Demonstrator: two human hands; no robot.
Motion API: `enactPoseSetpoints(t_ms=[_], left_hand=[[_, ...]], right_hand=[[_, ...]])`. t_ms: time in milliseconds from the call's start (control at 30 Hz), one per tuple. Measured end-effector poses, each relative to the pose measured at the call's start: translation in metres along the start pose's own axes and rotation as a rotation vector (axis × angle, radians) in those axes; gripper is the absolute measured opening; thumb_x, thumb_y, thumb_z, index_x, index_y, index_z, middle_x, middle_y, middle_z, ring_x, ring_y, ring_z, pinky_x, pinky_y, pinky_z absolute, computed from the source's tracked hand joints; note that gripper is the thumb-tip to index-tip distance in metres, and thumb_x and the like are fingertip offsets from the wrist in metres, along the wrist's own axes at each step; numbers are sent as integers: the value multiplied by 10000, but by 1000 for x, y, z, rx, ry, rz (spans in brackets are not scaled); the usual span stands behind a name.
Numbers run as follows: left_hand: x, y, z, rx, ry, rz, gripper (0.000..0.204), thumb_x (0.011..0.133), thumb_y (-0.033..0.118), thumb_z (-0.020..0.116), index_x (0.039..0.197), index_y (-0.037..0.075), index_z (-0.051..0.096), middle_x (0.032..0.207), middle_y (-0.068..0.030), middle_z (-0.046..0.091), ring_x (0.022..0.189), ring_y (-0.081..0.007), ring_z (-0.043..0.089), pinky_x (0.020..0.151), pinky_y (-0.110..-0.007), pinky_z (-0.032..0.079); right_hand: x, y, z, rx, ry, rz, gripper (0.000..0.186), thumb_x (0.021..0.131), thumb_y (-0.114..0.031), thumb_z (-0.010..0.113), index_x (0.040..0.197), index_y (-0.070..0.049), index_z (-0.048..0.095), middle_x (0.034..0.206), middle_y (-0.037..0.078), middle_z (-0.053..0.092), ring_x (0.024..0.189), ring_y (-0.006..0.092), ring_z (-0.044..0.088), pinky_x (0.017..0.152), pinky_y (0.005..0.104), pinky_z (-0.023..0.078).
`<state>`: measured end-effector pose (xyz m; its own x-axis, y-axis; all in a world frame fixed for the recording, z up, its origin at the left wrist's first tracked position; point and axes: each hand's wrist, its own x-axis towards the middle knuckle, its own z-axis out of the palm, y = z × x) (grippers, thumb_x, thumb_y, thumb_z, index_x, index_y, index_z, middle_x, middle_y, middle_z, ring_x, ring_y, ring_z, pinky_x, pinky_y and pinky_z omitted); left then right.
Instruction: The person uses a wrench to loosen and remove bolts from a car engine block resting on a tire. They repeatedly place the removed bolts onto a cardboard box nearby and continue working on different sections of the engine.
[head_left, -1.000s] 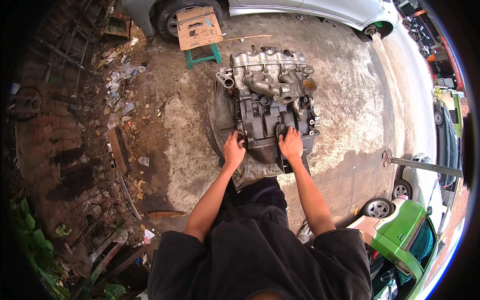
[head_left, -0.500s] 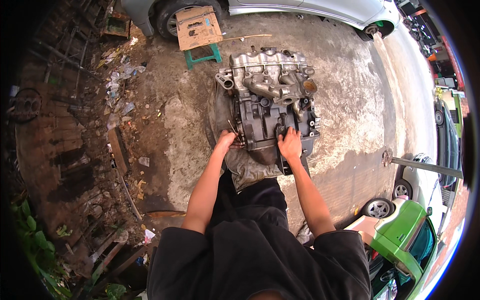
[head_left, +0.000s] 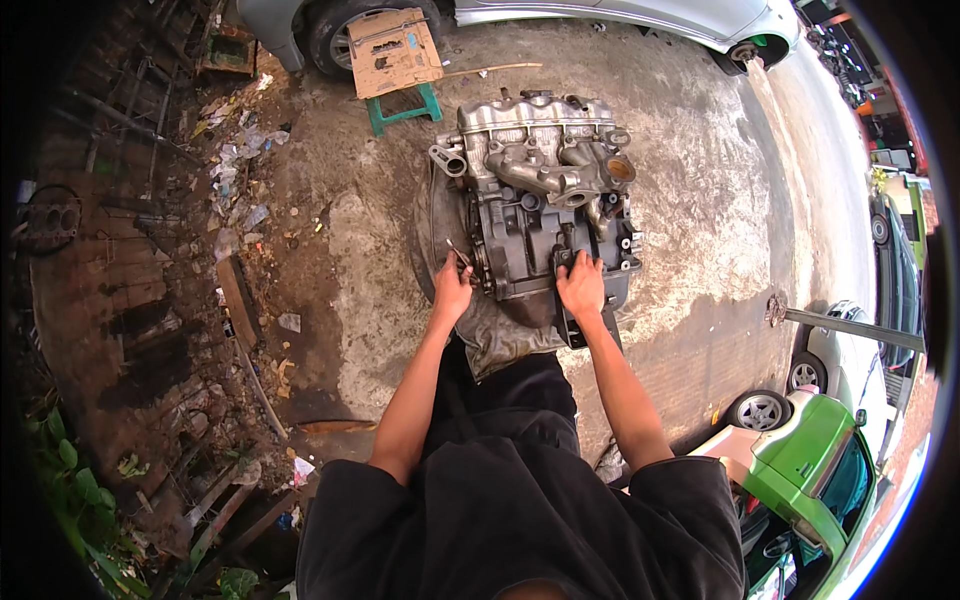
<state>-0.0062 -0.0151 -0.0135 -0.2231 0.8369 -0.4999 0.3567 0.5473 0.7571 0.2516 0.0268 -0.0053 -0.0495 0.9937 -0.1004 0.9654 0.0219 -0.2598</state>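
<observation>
A car engine block (head_left: 530, 215) rests before me, with a silver cover along its far side and a cast manifold (head_left: 530, 175) on top. My left hand (head_left: 453, 290) is closed around a slim metal tool (head_left: 459, 254) beside the engine's left end. The tool's exact kind is too small to tell. My right hand (head_left: 581, 284) lies on the engine's near side, its fingers curled over a black metal bracket (head_left: 572, 331). The palm hides part of that bracket. Below the block bulges a dark rounded oil pan (head_left: 528, 310).
A grey crumpled sheet (head_left: 490, 352) lies under the engine. Beyond it stands a green stool (head_left: 403, 106) topped with cardboard (head_left: 395, 55), near a silver car (head_left: 590, 12). Litter and a wooden plank (head_left: 236, 302) are on the left; a green vehicle (head_left: 800, 460) is at right.
My left hand has pulled slightly back from the engine's left end, and the tool has tilted with it. The right hand stays in place on the bracket.
</observation>
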Motion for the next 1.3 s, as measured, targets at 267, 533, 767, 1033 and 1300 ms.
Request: enactPoseSetpoints(t_ms=[267, 533, 767, 1033, 1300], left_hand=[[-36, -16, 11, 127, 24, 317, 413, 978, 37, 522, 1358, -107, 446, 1294, -315, 538, 1153, -474, 551, 908, -480, 485], [-49, -18, 22, 264, 114, 472, 409, 908, -29, 548, 1308, -99, 498, 1335, -322, 511, 1170, -480, 545, 980, -482, 488], [-30, -10, 23, 136, 128, 348, 400, 884, -17, 575, 1277, -88, 547, 1277, -336, 553, 1110, -497, 580, 927, -493, 517], [46, 8, 10, -383, -162, -501, 244, 904, 40, 528, 1128, -49, 484, 977, -164, 643, 731, -313, 709, 514, -423, 597], [42, -1, 8, -344, -197, -455, 348, 1004, 93, 520, 1313, -39, 428, 1138, -213, 601, 792, -306, 692, 605, -436, 600]], right_hand=[[2, -6, -13, 12, -132, 76, 504, 883, -299, 603, 1208, 72, 499, 1203, 265, 605, 1238, 472, 496, 1035, 487, 434], [1, -10, -14, 44, -67, 70, 436, 876, -259, 594, 1140, 80, 521, 1124, 287, 612, 1138, 477, 528, 1022, 497, 427], [2, -8, -10, 24, -62, 79, 472, 877, -270, 595, 1180, 81, 505, 1145, 273, 608, 1165, 460, 518, 1015, 497, 434], [1, -8, -7, 32, 14, 48, 434, 865, -249, 601, 1127, 89, 525, 1106, 294, 615, 1093, 481, 542, 1010, 501, 428], [2, -8, -11, 59, -32, 73, 479, 873, -258, 585, 1186, 99, 519, 1145, 306, 610, 1147, 493, 532, 1035, 505, 420]])
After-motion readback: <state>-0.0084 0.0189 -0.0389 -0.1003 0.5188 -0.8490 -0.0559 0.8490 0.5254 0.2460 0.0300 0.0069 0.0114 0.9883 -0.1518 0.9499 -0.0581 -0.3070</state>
